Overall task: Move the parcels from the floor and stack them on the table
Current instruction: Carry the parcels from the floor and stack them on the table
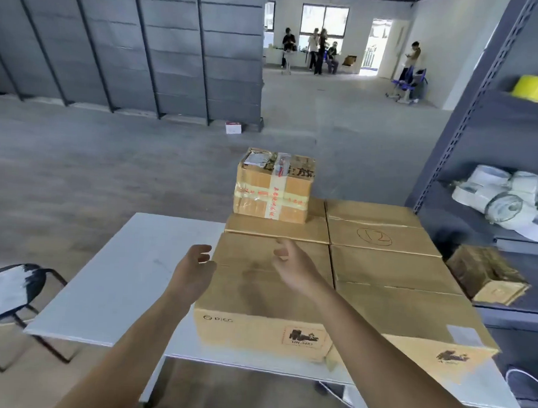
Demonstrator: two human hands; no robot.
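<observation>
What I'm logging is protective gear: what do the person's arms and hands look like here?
Nothing worn is in view. The left hand and right hand are bare, without gloves, and both forearms are bare down to the frame's edge, no sleeve showing. No watch, band or ring can be made out.

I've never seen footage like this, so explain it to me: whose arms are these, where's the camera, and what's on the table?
A camera worn on the person's head looks forward and down, so the bare arms are their own. The left hand and right hand hover open over the nearest box, holding nothing. On the white table lie four large cardboard boxes; a smaller taped parcel stands on the far left one. A shelf rack stands to the right.
</observation>
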